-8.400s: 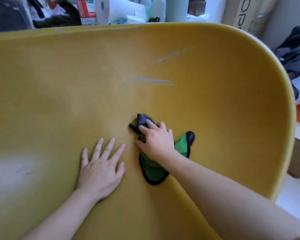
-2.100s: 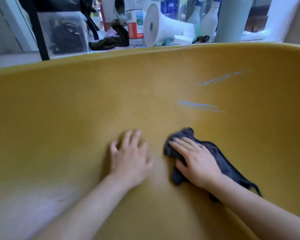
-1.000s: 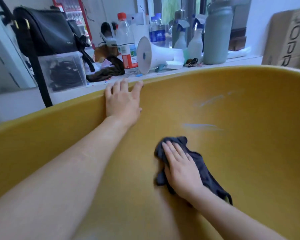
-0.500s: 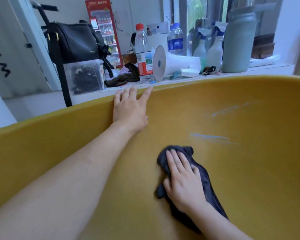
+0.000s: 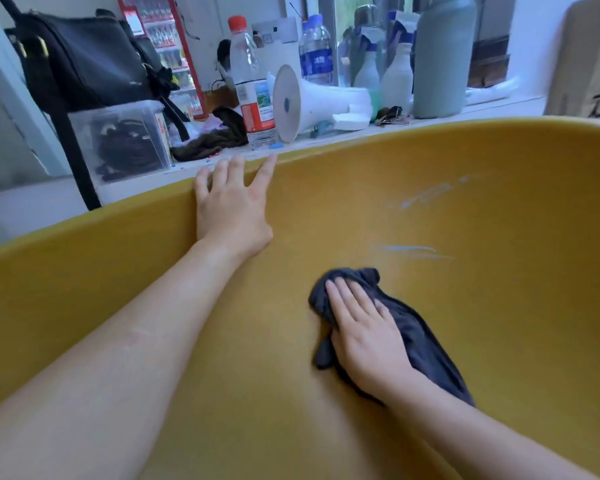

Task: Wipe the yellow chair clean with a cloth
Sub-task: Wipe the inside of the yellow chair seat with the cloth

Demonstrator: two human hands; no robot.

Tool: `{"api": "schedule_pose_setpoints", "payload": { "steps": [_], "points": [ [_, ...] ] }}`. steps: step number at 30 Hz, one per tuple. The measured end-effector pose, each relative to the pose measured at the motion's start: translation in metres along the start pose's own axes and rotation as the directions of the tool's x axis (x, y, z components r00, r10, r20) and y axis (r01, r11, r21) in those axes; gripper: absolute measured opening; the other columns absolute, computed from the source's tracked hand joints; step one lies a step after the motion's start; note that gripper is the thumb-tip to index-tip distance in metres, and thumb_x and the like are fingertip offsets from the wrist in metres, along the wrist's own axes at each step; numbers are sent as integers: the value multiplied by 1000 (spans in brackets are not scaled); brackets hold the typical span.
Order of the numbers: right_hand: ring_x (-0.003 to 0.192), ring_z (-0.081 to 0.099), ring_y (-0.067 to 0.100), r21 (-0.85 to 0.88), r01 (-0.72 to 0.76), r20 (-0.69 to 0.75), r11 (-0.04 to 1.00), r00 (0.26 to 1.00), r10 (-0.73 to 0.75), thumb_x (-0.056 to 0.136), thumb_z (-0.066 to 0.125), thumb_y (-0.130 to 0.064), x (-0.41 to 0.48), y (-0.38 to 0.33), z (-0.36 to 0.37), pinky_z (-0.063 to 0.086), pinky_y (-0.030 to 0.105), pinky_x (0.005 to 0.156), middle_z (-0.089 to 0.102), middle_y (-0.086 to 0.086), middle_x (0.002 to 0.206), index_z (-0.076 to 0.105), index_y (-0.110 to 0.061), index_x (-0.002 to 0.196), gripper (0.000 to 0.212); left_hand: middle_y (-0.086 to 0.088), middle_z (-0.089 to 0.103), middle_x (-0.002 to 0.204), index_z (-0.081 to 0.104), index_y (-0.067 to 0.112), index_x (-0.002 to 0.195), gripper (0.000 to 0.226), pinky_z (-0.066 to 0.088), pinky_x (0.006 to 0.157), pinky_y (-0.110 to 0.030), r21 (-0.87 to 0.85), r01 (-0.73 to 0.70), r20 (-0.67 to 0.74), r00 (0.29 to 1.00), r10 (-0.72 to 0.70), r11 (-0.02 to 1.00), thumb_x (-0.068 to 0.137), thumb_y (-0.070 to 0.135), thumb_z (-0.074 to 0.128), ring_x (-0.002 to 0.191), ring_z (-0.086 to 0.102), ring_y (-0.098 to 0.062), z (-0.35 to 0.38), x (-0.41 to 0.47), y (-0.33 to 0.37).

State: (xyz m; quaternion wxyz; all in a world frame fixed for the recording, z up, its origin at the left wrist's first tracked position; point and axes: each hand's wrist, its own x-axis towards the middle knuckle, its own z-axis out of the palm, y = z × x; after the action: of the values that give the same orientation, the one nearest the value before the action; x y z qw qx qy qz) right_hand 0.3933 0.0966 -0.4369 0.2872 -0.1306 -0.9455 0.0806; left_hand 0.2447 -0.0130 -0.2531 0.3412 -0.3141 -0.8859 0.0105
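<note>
The yellow chair point(image 5: 499, 323) fills most of the view, its curved shell facing me. Pale streaks point(image 5: 413, 251) mark the shell right of centre. A dark grey cloth point(image 5: 420, 337) lies bunched on the shell just below those streaks. My right hand point(image 5: 364, 334) presses flat on the cloth with straight fingers. My left hand point(image 5: 232, 209) rests on the chair's top rim, its fingertips reaching over the edge and the palm flat on the inner face.
Behind the rim runs a white ledge point(image 5: 326, 143) with a clear water bottle point(image 5: 252, 84), a white megaphone point(image 5: 312, 102), spray bottles point(image 5: 395, 77), a grey flask point(image 5: 442, 57), a clear box point(image 5: 125, 140) and a black bag point(image 5: 84, 60). A cardboard box point(image 5: 593, 60) stands at right.
My left hand has moved from the shell beside the cloth up to the top rim. My right hand has kept pressing the cloth, shifting it slightly on the shell. The green side no longer shows.
</note>
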Motion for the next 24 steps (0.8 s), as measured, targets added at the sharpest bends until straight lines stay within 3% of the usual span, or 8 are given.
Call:
{"api": "schedule_pose_setpoints", "payload": {
  "steps": [3, 7, 11, 13, 16, 18, 21, 24],
  "points": [
    [147, 23, 19, 34, 90, -56, 995, 994, -88, 98, 41, -25, 52, 7, -17, 42, 42, 105, 24, -1, 159, 20, -18, 153, 59, -12, 20, 153, 4, 37, 148, 100, 5, 115, -46, -8, 6, -6, 1000, -6, 1000, 74, 34, 71, 142, 14, -30, 0, -2, 2],
    [149, 9, 16, 114, -99, -272, 989, 954, 127, 97, 38, -29, 170, -21, -64, 26, 42, 111, 11, -2, 163, 9, -19, 154, 65, -12, 15, 155, 2, 38, 148, 100, -1, 115, -46, -14, 19, 0, 1000, -19, 1000, 75, 35, 69, 143, 9, -30, -2, -4, 4],
    [145, 27, 21, 1, 22, -188, 1000, 982, -21, 91, 51, -23, 95, 0, -32, 43, 45, 103, 26, 1, 159, 24, -16, 152, 67, -12, 10, 157, -2, 37, 148, 101, -2, 115, -46, -22, 27, 29, 999, -26, 999, 75, 32, 68, 144, 6, -30, -7, -3, 7],
    [142, 34, 19, -4, 75, -60, 997, 995, -75, 92, 51, -23, 37, 15, -18, 48, 42, 99, 31, -2, 156, 31, -18, 151, 62, -14, 8, 156, -4, 34, 149, 102, -3, 116, -48, 4, 30, 51, 998, -31, 1000, 75, 32, 66, 144, 4, -32, -9, -4, 10],
    [148, 14, 12, 61, 114, 53, 992, 992, -117, 103, 33, -27, 34, 29, -27, 29, 31, 115, 14, -11, 161, 14, -24, 154, 54, -16, 10, 155, -1, 27, 150, 93, -1, 116, -49, 9, 23, 88, 996, -24, 1000, 79, 38, 59, 143, 7, -33, -12, 2, 14],
    [148, 15, 17, 69, 112, -86, 991, 991, -106, 103, 35, -26, 87, 22, -44, 26, 34, 116, 18, -1, 161, 14, -15, 154, 56, -13, 18, 155, 7, 20, 149, 86, 4, 117, -50, -36, -12, 89, 996, 15, 999, 82, 42, 56, 143, 14, -30, -14, 15, 23],
    [146, 20, 31, 91, -87, -296, 992, 949, 110, 95, 42, -25, 168, 12, -66, 24, 42, 117, 24, 17, 157, 18, 0, 151, 66, -6, 14, 157, 8, 21, 149, 86, 3, 112, -59, -65, -4, 102, 995, 11, 998, 81, 42, 58, 143, 13, -29, -12, 23, 43],
    [142, 31, 32, 60, -40, -275, 997, 960, 55, 89, 47, -20, 119, 11, -30, 34, 46, 112, 34, 17, 153, 28, 0, 148, 65, -6, 3, 159, -1, 24, 150, 88, -4, 110, -62, -14, -27, 70, 997, 27, 1000, 83, 35, 55, 144, 3, -32, -1, 19, 54]
  ]
}}
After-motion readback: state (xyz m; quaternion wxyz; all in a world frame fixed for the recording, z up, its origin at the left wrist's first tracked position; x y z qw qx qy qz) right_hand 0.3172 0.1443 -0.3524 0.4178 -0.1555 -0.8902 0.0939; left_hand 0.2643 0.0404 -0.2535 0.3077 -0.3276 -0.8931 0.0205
